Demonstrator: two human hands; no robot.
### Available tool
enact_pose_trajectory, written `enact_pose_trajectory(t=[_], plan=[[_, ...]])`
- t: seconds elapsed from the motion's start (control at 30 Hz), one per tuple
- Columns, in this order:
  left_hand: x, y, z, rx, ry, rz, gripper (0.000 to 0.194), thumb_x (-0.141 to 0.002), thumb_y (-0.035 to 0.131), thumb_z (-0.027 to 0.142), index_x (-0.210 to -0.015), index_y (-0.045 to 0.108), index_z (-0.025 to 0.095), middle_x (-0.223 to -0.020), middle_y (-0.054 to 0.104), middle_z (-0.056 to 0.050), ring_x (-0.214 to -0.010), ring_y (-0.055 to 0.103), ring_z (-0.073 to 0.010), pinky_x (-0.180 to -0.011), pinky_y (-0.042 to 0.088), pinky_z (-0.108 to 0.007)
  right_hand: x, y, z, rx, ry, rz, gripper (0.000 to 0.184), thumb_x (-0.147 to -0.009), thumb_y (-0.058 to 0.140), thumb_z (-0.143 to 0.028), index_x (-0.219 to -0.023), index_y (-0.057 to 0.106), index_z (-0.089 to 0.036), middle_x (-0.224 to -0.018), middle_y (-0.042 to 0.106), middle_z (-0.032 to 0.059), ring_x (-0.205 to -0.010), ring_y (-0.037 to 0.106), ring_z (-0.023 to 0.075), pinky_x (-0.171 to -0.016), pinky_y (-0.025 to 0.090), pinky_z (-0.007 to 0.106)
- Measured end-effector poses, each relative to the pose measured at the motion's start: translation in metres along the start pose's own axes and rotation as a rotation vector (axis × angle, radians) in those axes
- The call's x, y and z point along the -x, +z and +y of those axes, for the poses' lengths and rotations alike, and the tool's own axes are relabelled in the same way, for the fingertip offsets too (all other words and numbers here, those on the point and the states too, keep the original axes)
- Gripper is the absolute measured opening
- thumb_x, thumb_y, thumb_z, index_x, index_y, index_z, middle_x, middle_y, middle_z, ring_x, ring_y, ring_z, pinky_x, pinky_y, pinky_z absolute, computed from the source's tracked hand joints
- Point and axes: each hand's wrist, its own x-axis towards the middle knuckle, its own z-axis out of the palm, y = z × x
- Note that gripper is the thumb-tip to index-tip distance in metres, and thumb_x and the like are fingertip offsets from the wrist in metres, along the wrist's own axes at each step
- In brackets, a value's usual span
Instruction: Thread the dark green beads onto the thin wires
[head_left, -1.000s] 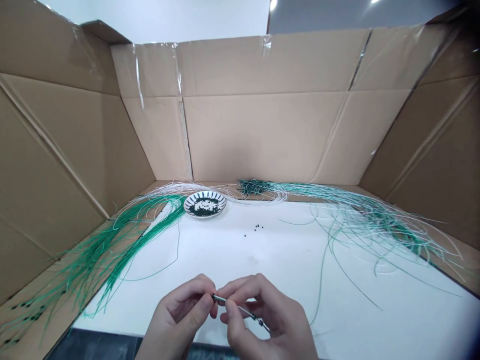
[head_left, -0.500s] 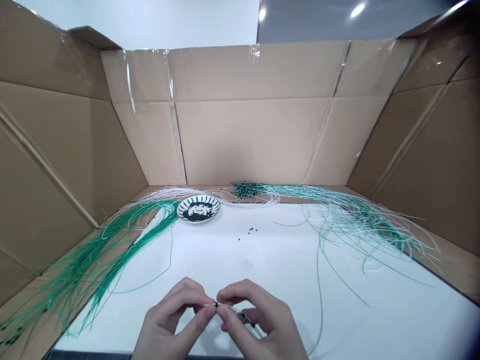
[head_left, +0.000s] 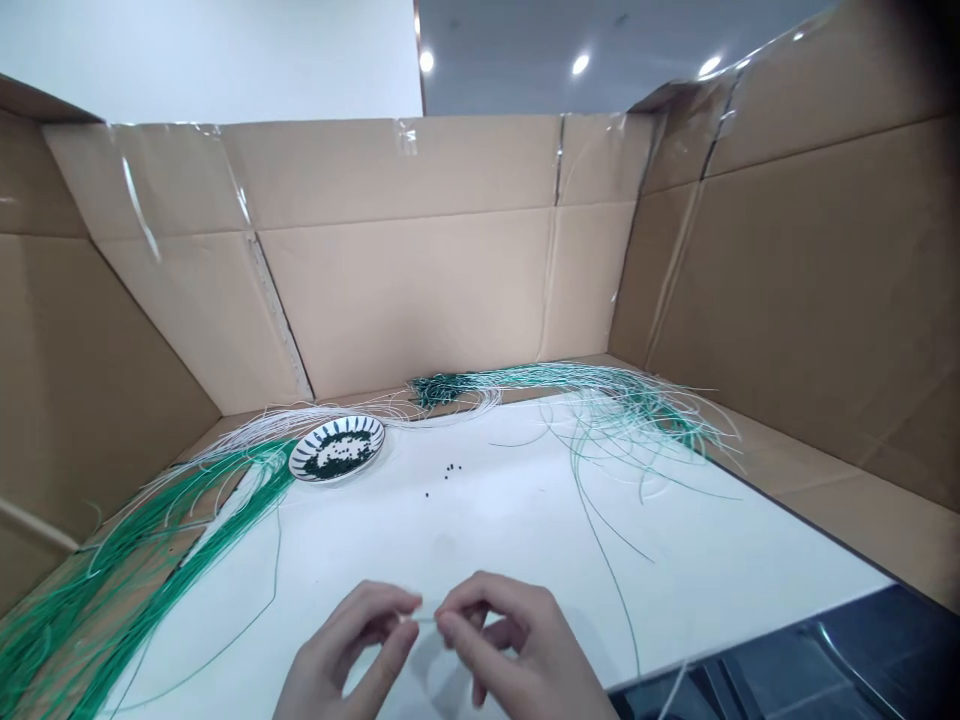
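Observation:
My right hand (head_left: 517, 640) pinches a thin pale cord (head_left: 425, 620) between thumb and forefinger. A short stretch of that cord reaches across the gap towards my left hand (head_left: 349, 640). The left thumb and forefinger stand slightly apart around the cord's end, without visibly gripping it. Both hands are low over the white board (head_left: 487, 520), close together. Whether a bead sits on the cord under the right fingers is hidden. Beyond the hands, a striped plate (head_left: 375, 432) holds many tiny dark beads (head_left: 337, 458), and several loose beads (head_left: 448, 470) lie on the board.
Green cords (head_left: 217, 540) spread along the left side, with white cords (head_left: 277, 418) behind them. A bundle with dark beaded ends (head_left: 442, 388) and trailing green and white strands (head_left: 630, 400) lies at the back right. Cardboard walls (head_left: 420, 280) surround the board; dark floor shows at lower right.
The view has turned to the right. My left fingertips have parted from their pinch at the dark bead, and a small gap now separates the hands. The bead no longer shows.

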Motion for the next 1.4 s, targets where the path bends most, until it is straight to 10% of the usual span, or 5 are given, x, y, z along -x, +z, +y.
enact_pose_trajectory(t=[0.1,0.37,1.4], plan=[[-0.045,0.015,-0.012,-0.364,-0.019,-0.006,0.034,-0.092,0.054,0.038,-0.113,0.067,0.014,-0.11,0.071,-0.014,-0.09,0.07,-0.0253,-0.083,0.056,-0.04,-0.011,-0.022,0.012,0.057,-0.032,0.163,0.021,-0.086,0.063,-0.036,-0.076,0.068,-0.017,-0.07,0.057,-0.0002,-0.061,0.054,0.0139,-0.048,0.048,0.02],[-0.134,0.041,-0.025,-0.684,0.079,0.019,0.016,-0.094,0.063,0.03,-0.09,0.068,0.015,-0.094,0.071,-0.003,-0.09,0.069,-0.0208,-0.084,0.055,-0.043,-0.022,-0.042,0.048,0.111,-0.018,0.243,0.022,-0.085,0.063,-0.036,-0.073,0.063,-0.017,-0.062,0.051,-0.0026,-0.054,0.048,0.0129,-0.045,0.043,0.022],[-0.176,0.059,-0.045,-0.634,0.168,-0.05,0.015,-0.095,0.063,0.03,-0.098,0.069,0.016,-0.1,0.073,-0.004,-0.091,0.07,-0.0212,-0.085,0.057,-0.044,-0.024,-0.046,0.054,0.112,0.005,0.183,0.016,-0.081,0.058,-0.031,-0.074,0.061,-0.018,-0.063,0.047,-0.0017,-0.06,0.045,0.0149,-0.047,0.042,0.022]])
